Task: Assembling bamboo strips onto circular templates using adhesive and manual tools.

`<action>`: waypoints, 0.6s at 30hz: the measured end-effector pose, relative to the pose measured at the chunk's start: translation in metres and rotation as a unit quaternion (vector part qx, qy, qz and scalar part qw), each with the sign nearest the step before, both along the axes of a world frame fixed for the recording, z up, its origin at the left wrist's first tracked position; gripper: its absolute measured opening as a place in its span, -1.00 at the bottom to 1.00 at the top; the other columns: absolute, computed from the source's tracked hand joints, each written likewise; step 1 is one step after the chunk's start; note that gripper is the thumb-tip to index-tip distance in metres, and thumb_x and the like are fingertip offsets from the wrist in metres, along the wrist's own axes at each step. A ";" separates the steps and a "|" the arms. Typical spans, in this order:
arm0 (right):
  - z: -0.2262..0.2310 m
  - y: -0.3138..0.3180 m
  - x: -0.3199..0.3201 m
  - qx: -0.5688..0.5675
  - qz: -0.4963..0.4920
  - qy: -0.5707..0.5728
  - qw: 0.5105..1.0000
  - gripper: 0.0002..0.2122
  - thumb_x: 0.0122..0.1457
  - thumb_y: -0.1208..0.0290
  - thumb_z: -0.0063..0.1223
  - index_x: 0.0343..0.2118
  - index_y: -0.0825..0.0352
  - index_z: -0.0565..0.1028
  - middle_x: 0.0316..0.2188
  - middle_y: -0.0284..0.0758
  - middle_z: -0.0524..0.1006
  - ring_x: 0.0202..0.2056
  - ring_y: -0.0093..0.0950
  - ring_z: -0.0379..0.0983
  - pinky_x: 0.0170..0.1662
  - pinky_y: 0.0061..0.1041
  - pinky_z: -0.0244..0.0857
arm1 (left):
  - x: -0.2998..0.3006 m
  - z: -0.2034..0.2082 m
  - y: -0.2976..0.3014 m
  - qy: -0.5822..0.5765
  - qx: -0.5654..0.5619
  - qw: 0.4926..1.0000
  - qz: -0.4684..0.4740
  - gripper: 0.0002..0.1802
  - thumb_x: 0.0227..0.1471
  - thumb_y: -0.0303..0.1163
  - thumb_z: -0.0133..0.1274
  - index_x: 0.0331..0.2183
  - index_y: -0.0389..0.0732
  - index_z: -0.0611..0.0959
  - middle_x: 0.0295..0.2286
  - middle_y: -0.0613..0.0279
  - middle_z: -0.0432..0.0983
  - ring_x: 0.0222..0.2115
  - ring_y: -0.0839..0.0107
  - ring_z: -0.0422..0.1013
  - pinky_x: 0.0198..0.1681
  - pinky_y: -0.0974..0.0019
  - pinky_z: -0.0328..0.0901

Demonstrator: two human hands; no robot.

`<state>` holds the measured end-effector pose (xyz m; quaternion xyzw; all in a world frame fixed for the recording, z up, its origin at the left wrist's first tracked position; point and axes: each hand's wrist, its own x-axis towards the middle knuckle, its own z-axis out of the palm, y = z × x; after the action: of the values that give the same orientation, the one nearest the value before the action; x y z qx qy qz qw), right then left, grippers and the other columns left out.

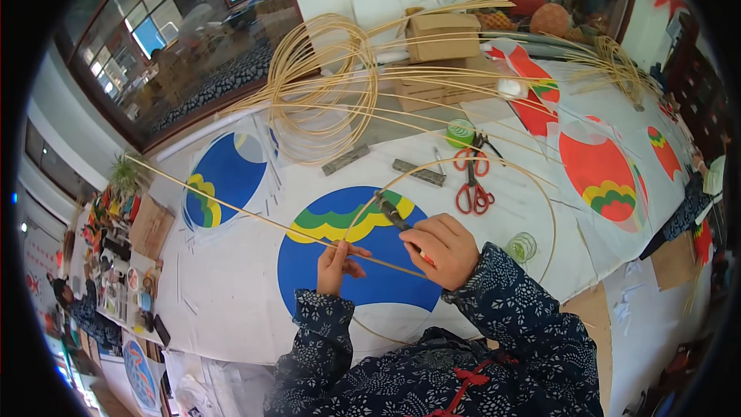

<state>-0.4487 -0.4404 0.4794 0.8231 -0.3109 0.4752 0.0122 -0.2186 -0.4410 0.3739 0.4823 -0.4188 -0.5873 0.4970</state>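
Note:
My left hand is closed in a pinch round a long, thin bamboo strip, which slants from the upper left down toward my right hand. My right hand grips a dark tool with a red part showing below the fingers; its exact kind is unclear. Both hands are above a blue, rounded sheet with green and yellow scalloped bands. A large bamboo hoop curves round behind my right hand, and its lower part passes near my clothing.
Two red-handled scissors, a green tape roll, grey blocks and a glass jar stand or lie on the white-covered table. Coiled bamboo and a cardboard box are behind. Another patterned blue sheet lies left, a red one right.

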 end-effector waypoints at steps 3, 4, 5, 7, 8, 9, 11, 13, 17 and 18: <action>-0.005 -0.006 -0.004 0.031 -0.051 -0.011 0.998 -0.76 -0.21 0.63 0.11 -0.39 0.34 0.44 -0.48 -0.29 0.44 -0.45 -0.32 0.37 -0.39 -0.44 0.29 | 0.001 0.005 0.004 0.022 -0.001 1.000 -0.006 -0.61 0.18 -0.14 -0.34 -0.37 -0.24 0.44 -0.43 0.03 0.52 -0.71 0.48 0.37 -0.67 0.52 0.23; -0.008 -0.007 -0.004 0.044 -0.061 -0.022 0.997 -0.77 -0.21 0.63 0.11 -0.39 0.34 0.44 -0.48 -0.29 0.44 -0.43 -0.32 0.37 -0.38 -0.44 0.28 | 0.000 0.008 0.005 0.044 0.000 0.999 -0.012 -0.59 0.18 -0.12 -0.37 -0.34 -0.24 0.44 -0.42 0.03 0.52 -0.72 0.50 0.36 -0.70 0.54 0.19; -0.011 -0.007 -0.001 0.045 -0.058 -0.020 0.997 -0.77 -0.21 0.63 0.11 -0.39 0.34 0.44 -0.48 -0.29 0.44 -0.43 -0.32 0.37 -0.38 -0.44 0.28 | -0.001 0.010 0.007 0.046 0.001 0.999 -0.009 -0.59 0.18 -0.12 -0.37 -0.34 -0.24 0.44 -0.42 0.03 0.52 -0.72 0.50 0.36 -0.70 0.54 0.19; -0.016 -0.003 0.010 0.069 -0.004 -0.027 0.997 -0.77 -0.21 0.63 0.11 -0.40 0.34 0.44 -0.48 -0.29 0.43 -0.43 -0.32 0.36 -0.37 -0.44 0.28 | -0.004 0.015 0.006 0.025 0.006 1.000 -0.004 -0.57 0.18 -0.10 -0.41 -0.27 -0.24 0.41 -0.46 0.09 0.50 -0.78 0.55 0.26 -0.75 0.54 0.07; -0.018 -0.002 0.015 0.070 -0.005 -0.025 0.997 -0.77 -0.21 0.63 0.11 -0.40 0.34 0.44 -0.48 -0.29 0.43 -0.43 -0.32 0.36 -0.37 -0.44 0.28 | -0.007 0.015 0.004 0.027 0.006 1.000 -0.004 -0.57 0.18 -0.10 -0.41 -0.27 -0.24 0.41 -0.46 0.09 0.50 -0.78 0.55 0.26 -0.75 0.54 0.07; -0.021 0.000 0.022 0.067 0.027 -0.015 0.997 -0.77 -0.21 0.63 0.11 -0.40 0.34 0.43 -0.48 -0.28 0.43 -0.43 -0.32 0.36 -0.37 -0.44 0.28 | -0.006 0.013 0.004 0.022 0.006 1.000 0.019 -0.57 0.18 -0.09 -0.41 -0.23 -0.22 0.40 -0.50 0.14 0.47 -0.80 0.59 0.16 -0.77 0.56 0.00; -0.022 0.001 0.026 0.066 0.062 -0.004 0.996 -0.77 -0.21 0.62 0.11 -0.40 0.33 0.43 -0.48 -0.28 0.42 -0.44 -0.32 0.36 -0.37 -0.44 0.28 | -0.007 0.008 0.003 0.019 0.007 0.999 0.047 -0.57 0.18 -0.07 -0.41 -0.19 -0.21 0.39 -0.53 0.20 0.44 -0.83 0.63 0.07 -0.79 0.57 -0.07; -0.019 -0.001 0.024 0.059 0.070 0.026 0.995 -0.78 -0.20 0.62 0.11 -0.40 0.34 0.43 -0.48 -0.27 0.42 -0.44 -0.31 0.36 -0.37 -0.44 0.28 | -0.006 0.003 0.002 0.090 0.005 0.992 0.084 -0.54 0.18 -0.03 -0.41 -0.15 -0.18 0.37 -0.59 0.31 0.33 -0.82 0.66 -0.06 -0.80 0.57 -0.18; -0.008 -0.005 0.012 0.072 -0.024 -0.009 0.997 -0.78 -0.20 0.62 0.10 -0.39 0.34 0.43 -0.48 -0.28 0.43 -0.44 -0.31 0.36 -0.38 -0.44 0.27 | -0.004 0.002 0.007 0.012 -0.038 0.991 0.126 -0.57 0.17 -0.06 -0.35 -0.15 -0.19 0.39 -0.71 0.42 0.15 -0.79 0.70 -0.05 -0.77 0.58 -0.19; -0.007 -0.004 0.012 0.069 -0.015 -0.002 0.997 -0.79 -0.20 0.62 0.10 -0.41 0.34 0.43 -0.49 -0.28 0.42 -0.45 -0.30 0.35 -0.38 -0.43 0.27 | -0.005 0.004 0.007 0.014 -0.037 0.991 0.129 -0.57 0.17 -0.06 -0.35 -0.15 -0.19 0.39 -0.71 0.42 0.15 -0.79 0.70 -0.05 -0.77 0.58 -0.19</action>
<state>-0.4371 -0.4441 0.4728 0.8160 -0.3555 0.4543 -0.0386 -0.2233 -0.4343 0.3774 0.5053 -0.3677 -0.5094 0.5916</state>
